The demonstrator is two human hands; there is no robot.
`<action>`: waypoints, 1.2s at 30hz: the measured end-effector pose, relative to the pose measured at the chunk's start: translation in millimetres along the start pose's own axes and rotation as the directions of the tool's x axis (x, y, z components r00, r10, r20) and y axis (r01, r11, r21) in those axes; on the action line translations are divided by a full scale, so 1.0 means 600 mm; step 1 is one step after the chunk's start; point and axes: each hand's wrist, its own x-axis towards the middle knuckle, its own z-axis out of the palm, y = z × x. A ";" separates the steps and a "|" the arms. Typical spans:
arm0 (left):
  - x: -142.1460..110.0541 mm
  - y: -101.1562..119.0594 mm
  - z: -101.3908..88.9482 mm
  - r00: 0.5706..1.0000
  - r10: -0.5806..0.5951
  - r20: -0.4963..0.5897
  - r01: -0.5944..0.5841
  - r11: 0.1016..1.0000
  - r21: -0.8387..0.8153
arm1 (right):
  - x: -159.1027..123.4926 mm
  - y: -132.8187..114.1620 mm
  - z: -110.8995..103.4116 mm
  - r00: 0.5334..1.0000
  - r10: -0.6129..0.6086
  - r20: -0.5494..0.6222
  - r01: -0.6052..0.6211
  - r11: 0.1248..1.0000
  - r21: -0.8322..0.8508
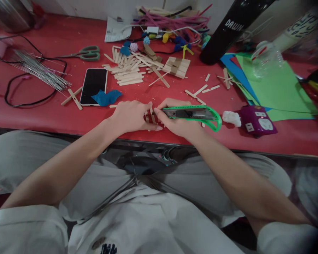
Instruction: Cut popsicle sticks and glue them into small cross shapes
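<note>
I have the right hand (175,125) clenched around a green utility knife (190,113), near the front edge of the red table (42,114). The knife's handle end points right, beyond the fingers; its front end is hidden in my grasp, so I cannot see the blade. Just to its left, I have the left hand (129,117) lying low with thumb and fingers curved around some small wooden pieces (149,118) on the table. I cannot tell whether its fingertips pinch one of them or only rest beside it.

Beyond the hands I see a loose heap of craft sticks (129,72), with a flat stick panel (181,67) at its right. A few short stick offcuts (198,94) lie scattered on the far side of the right hand. Left of the heap is a phone (93,84) with a scrap of blue material (107,97) overlapping its near right corner, and two crossed sticks (74,98) lie just left of that. Farther left are a bundle of thin wires (42,72) and green-handled scissors (91,53).

On my right, a purple object (257,120) sits beside a white wad (231,118), near sheets of green paper (291,91). A black bottle (225,33) stands at the far right, tilted in my view.
</note>
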 end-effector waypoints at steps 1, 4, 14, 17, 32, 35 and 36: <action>0.000 0.001 0.000 1.000 -0.008 0.001 0.008 1.000 0.000 | -0.002 -0.002 0.001 1.000 0.002 -0.012 -0.003 1.000 -0.001; 0.000 0.003 -0.002 0.999 -0.033 0.015 0.032 0.999 0.009 | -0.006 -0.008 0.001 1.000 0.000 -0.023 0.000 1.000 0.011; 0.003 0.005 -0.005 0.998 -0.047 0.040 0.046 0.998 0.032 | -0.011 -0.009 0.007 0.997 -0.010 -0.082 0.010 1.000 0.000; 0.003 0.005 -0.005 0.998 -0.052 0.048 0.051 0.998 0.029 | -0.014 -0.009 0.008 0.996 -0.010 -0.090 0.008 1.000 -0.021; 0.002 0.007 -0.004 0.996 -0.040 0.073 0.036 0.998 0.054 | -0.036 -0.020 0.000 0.997 0.063 -0.041 -0.062 0.997 0.041; 0.000 0.008 -0.002 0.998 -0.028 0.063 0.023 0.997 0.067 | -0.045 -0.026 0.000 0.994 0.072 -0.083 -0.071 0.997 0.016; -0.001 0.007 -0.001 0.998 -0.028 0.056 0.024 0.997 0.069 | -0.046 -0.026 0.000 0.993 0.076 -0.090 -0.075 0.997 0.017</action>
